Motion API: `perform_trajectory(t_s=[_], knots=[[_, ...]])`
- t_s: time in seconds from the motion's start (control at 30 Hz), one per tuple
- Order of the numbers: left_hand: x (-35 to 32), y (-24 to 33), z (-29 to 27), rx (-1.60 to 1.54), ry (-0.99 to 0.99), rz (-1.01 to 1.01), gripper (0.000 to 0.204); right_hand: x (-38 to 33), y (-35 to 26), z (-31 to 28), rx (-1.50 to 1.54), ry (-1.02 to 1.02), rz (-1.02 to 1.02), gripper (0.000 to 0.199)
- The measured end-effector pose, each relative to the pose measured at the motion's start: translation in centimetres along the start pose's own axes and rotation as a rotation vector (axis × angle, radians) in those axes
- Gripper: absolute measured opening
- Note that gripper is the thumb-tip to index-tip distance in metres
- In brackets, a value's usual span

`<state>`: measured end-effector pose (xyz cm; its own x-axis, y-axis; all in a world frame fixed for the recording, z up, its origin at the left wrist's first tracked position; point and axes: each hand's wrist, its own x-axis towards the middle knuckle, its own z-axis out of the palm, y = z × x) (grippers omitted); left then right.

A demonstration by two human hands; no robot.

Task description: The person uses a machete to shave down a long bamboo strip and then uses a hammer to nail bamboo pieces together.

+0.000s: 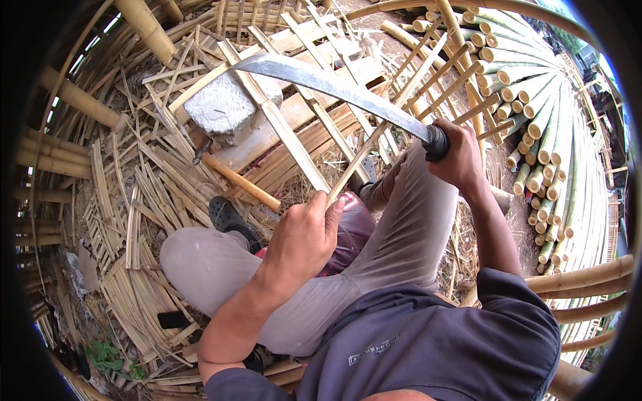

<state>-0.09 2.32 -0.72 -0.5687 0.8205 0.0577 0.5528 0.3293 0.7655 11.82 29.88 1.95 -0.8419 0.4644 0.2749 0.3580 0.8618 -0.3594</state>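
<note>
My right hand [456,152] is closed round the dark handle of a machete with a long, slightly curved steel blade [334,88]. The blade reaches left across the view, its tip above a pale concrete block [217,103]. Over my lap, my left hand [302,237] pinches the near end of a thin bamboo strip [359,160] between thumb and fingers. From there the strip slants up to the right and crosses near the blade. Another split bamboo strip [284,137] runs from beneath the blade down to my left hand; whether the fingers touch it is hidden.
Bamboo slats [117,220] litter the ground at left. A tool with a wooden handle [241,180] lies beside the concrete block. Cut bamboo poles [545,147] are stacked at right. Thick bamboo posts [147,30] stand at far left. A flat black object [174,319] rests on the slats.
</note>
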Motion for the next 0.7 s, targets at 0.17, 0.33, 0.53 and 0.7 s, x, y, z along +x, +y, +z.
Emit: perform_trajectory(t_s=[0.17,0.33,0.53,0.7], knots=[[-0.2,0.0,-0.7,0.045,-0.014,-0.02,0.023,1.1,0.1,-0.1,-0.027,0.066,0.007,0.022],[-1.4,-0.4,-0.4,0.117,-0.127,-0.025,0.018,2.4,6.3,-2.6,-0.128,0.128,0.203,0.013],[-1.6,0.2,-0.8,0.17,-0.087,-0.055,0.017,-1.0,2.0,-1.4,0.043,-0.059,0.138,0.024],[-1.8,-0.9,-0.5,0.06,0.026,0.005,0.018,0.8,1.6,-0.5,0.029,0.021,0.086,0.024]])
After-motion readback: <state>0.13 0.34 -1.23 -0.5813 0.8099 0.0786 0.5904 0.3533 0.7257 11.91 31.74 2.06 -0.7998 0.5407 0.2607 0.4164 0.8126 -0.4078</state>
